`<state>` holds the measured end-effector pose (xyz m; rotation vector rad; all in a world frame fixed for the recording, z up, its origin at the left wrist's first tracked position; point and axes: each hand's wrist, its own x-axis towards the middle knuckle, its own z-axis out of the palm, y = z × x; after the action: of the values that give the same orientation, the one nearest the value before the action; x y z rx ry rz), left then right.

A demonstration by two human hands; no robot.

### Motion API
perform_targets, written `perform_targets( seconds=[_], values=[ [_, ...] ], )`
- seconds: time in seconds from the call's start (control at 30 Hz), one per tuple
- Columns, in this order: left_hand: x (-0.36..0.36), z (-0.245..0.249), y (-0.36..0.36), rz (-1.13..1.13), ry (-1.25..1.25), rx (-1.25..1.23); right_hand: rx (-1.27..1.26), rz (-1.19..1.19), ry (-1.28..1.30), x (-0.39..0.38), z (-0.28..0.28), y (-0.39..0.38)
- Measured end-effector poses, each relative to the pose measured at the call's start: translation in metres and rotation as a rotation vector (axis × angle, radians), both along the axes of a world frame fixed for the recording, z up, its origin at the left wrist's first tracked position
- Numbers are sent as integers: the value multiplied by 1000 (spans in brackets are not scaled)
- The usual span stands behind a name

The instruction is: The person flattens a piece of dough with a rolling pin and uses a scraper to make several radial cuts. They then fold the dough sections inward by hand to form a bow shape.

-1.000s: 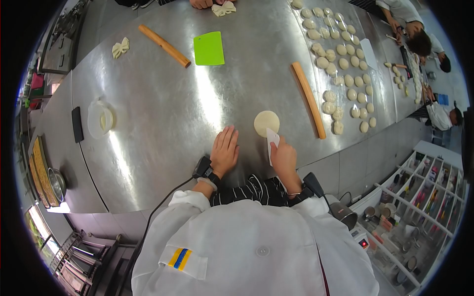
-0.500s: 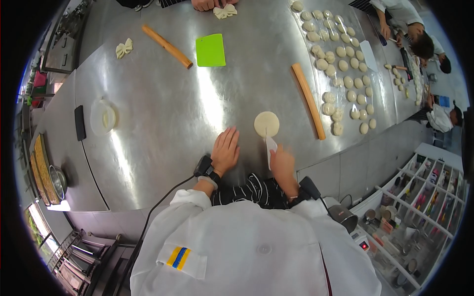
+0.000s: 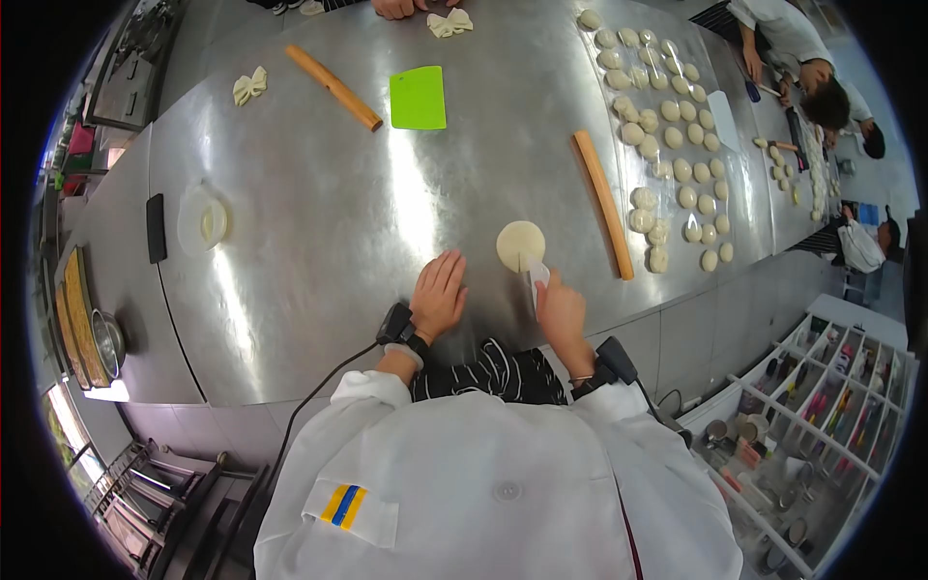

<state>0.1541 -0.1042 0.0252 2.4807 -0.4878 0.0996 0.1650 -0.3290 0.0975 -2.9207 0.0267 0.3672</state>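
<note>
A flat round of dough (image 3: 520, 245) lies on the metal table (image 3: 319, 222), with a short cut line at its lower edge. My right hand (image 3: 562, 311) is closed on a white scraper (image 3: 538, 277), whose tip touches the dough's lower right edge. Left of the dough, my left hand (image 3: 439, 296) rests flat on the table, fingers spread, holding nothing.
Rolling pins lie at the right (image 3: 603, 205) and upper left (image 3: 333, 87). A green square (image 3: 418, 98), a dough bow (image 3: 249, 86), a bowl (image 3: 203, 222) and several dough balls (image 3: 682, 170) surround the work spot. Another person's hands (image 3: 396, 8) are at the top edge.
My right hand and the scraper have shifted slightly to the right, and the scraper now meets the dough's edge further right. My left hand has stayed almost in place.
</note>
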Motion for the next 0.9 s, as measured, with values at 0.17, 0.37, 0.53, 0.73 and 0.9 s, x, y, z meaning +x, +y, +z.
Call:
perform_targets(
  seconds=[0.17, 0.37, 0.53, 0.73, 0.9],
  values=[
    [1, -1, 0, 2, 1, -3, -11, 17, 24, 5, -8, 1],
    [4, -2, 0, -2, 4, -2, 10, -12, 85, -32, -17, -14],
    [0, -5, 0, 1, -24, -42, -11, -57, 155, -50, 9, -24],
    [-1, -3, 0, 23, -51, -46, 131, 88, -216, 36, 33, -23],
    [2, 0, 0, 52, -67, -63, 151, 392, -169, 100, 61, -43]
  ],
)
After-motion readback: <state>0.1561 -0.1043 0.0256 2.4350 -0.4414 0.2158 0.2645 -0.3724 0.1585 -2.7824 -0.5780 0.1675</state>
